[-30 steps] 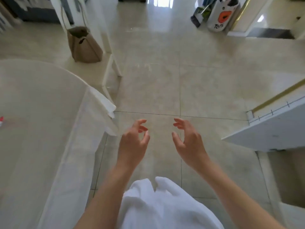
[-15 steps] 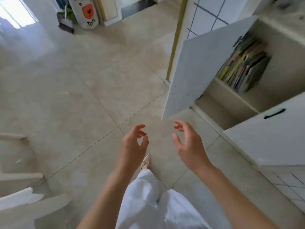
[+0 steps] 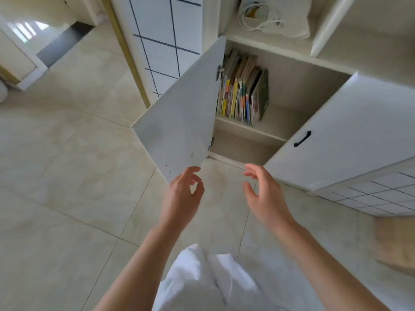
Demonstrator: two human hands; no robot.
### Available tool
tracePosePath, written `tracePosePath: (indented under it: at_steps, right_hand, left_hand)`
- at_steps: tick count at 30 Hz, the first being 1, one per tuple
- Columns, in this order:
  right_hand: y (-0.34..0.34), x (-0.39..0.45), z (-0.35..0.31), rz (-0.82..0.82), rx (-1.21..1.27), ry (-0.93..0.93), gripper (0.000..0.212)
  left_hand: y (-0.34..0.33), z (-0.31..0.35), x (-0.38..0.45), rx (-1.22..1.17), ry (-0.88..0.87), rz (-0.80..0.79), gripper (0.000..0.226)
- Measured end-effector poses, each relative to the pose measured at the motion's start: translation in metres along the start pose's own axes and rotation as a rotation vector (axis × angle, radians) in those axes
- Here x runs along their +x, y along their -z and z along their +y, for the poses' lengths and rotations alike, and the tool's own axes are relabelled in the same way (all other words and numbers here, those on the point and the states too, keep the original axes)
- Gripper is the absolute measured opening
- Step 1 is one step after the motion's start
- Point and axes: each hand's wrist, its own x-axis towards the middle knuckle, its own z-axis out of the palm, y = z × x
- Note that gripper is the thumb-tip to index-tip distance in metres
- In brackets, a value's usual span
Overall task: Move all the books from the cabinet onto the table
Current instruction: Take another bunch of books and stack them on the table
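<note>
Several colourful books (image 3: 243, 95) stand upright, leaning right, at the left end of a shelf inside the white cabinet (image 3: 289, 131). The cabinet's left door (image 3: 179, 113) hangs wide open. My left hand (image 3: 183, 194) and my right hand (image 3: 262, 194) are raised side by side in front of the cabinet, below the shelf. Both have loosely curled fingers and hold nothing. My left fingertips are close to the lower edge of the open door. The table is out of view.
The cabinet's right door (image 3: 336, 135) with a black handle (image 3: 302, 139) is also swung open. A white bag with cords (image 3: 274, 16) lies on the shelf above. Beige floor tiles (image 3: 67, 176) stretch to the left. A cardboard box (image 3: 395, 243) sits at the right edge.
My view has swung right from the table past the floor to the open cabinet, and the books have come closer. Both hands have stayed raised and empty, a little further apart.
</note>
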Motion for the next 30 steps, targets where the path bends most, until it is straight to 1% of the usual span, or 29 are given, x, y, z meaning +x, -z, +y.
tracePosePath:
  at_steps: [3,7,10,13,16,20,23,26,28,30]
  right_hand:
    - [0.021,0.039,0.017,0.025,0.002,-0.048,0.037]
    - [0.056,0.099,0.047,0.028,-0.003,-0.057,0.037]
    - [0.082,0.148,0.074,-0.009,0.016,-0.079,0.036]
    - [0.108,0.209,0.103,-0.057,0.060,-0.088,0.033]
    - [0.119,0.268,0.124,-0.106,0.060,-0.080,0.033]
    - [0.113,0.333,0.150,-0.142,0.066,-0.080,0.036]
    - [0.095,0.375,0.169,-0.174,0.102,-0.137,0.035]
    - [0.071,0.418,0.187,-0.164,0.126,-0.248,0.039]
    - [0.058,0.442,0.192,-0.149,0.196,-0.353,0.042]
    - [0.045,0.466,0.194,-0.172,0.267,-0.467,0.044]
  left_hand:
    - [-0.025,0.020,0.046,0.006,-0.036,-0.043,0.030]
    - [-0.070,0.051,0.103,-0.003,-0.008,-0.081,0.034]
    - [-0.106,0.073,0.140,-0.035,0.034,-0.091,0.036]
    - [-0.149,0.096,0.182,-0.064,0.075,-0.058,0.043]
    - [-0.189,0.110,0.225,-0.082,0.098,-0.035,0.047]
    - [-0.233,0.113,0.282,-0.133,0.118,-0.031,0.049]
    - [-0.259,0.105,0.320,-0.182,0.140,-0.022,0.049]
    - [-0.285,0.092,0.357,-0.273,0.169,0.015,0.057]
    - [-0.299,0.082,0.376,-0.306,0.175,0.063,0.066]
    - [-0.315,0.070,0.392,-0.300,0.170,0.125,0.070]
